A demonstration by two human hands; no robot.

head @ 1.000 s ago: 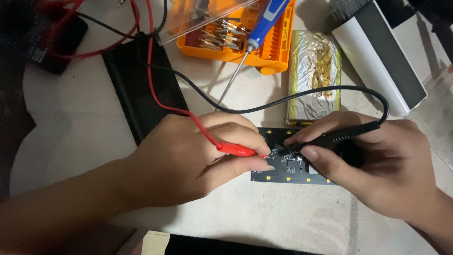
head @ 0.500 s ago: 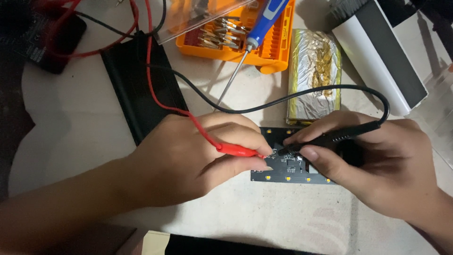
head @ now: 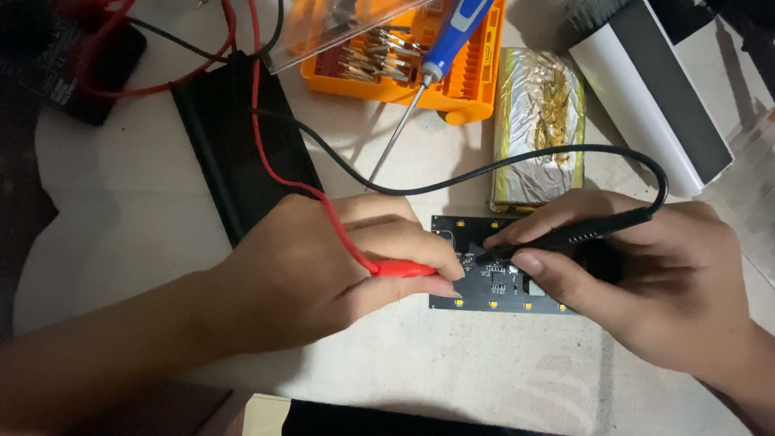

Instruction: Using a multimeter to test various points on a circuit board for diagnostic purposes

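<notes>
While the small black circuit board [head: 494, 287] lies flat on the pale table [head: 121, 210] in the head view, both hands meet over its upper left part. The left hand [head: 315, 270] comes in from the board's left, its fingers closed in a pinch on the red probe [head: 404, 269], whose tip points onto the board's left edge. The right hand [head: 646, 278] comes from the board's right and covers that end of it; thumb and forefinger are closed around the black probe [head: 581, 232], its tip set on the board near the red one. The red lead [head: 266, 153] runs up and left from the board over a flat black box [head: 234, 145] lying just beyond the left hand, and the black lead [head: 484, 171] loops above the board. Directly behind the board, touching or nearly so, sits a foil-wrapped flat pack [head: 537, 121]. Further behind it is an orange bit tray [head: 452, 81] with a blue-handled screwdriver [head: 436, 56] resting across it. Behind and to the right of the board lies a long white and dark grey box [head: 646, 89]
</notes>
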